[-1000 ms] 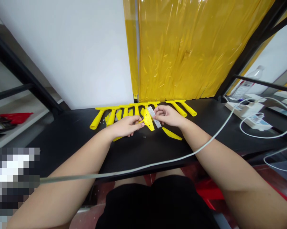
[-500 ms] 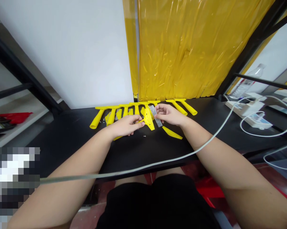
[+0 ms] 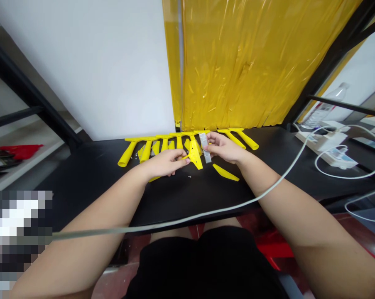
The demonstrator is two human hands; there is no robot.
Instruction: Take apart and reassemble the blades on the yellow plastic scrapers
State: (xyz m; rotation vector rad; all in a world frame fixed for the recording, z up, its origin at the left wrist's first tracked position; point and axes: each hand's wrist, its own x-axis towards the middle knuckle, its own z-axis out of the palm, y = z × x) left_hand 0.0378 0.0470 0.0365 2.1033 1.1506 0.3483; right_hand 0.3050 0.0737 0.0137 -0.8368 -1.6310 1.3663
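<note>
My left hand (image 3: 167,162) pinches a flat yellow plastic scraper head (image 3: 195,157) with small holes in its wide end. Beside it, my right hand (image 3: 223,147) grips a silver metal plate (image 3: 207,158) by its right edge, close to the scraper head. A curved yellow plastic strip (image 3: 226,172) lies on the table just below my right hand. One small screw (image 3: 189,177) rests below the scraper head. Part of another yellow piece (image 3: 154,179) shows under my left hand.
Several yellow T-shaped handles (image 3: 127,154) line the back of the black table (image 3: 175,199), with small screws and loose yellow parts among them. A white cable (image 3: 206,213) crosses in front of my arms. A power strip (image 3: 337,158) and a plastic bottle (image 3: 322,108) stand at right.
The metal plate has turned more upright and shifted slightly right and up, away from the scraper head. My left hand has kept its hold with hardly any movement.
</note>
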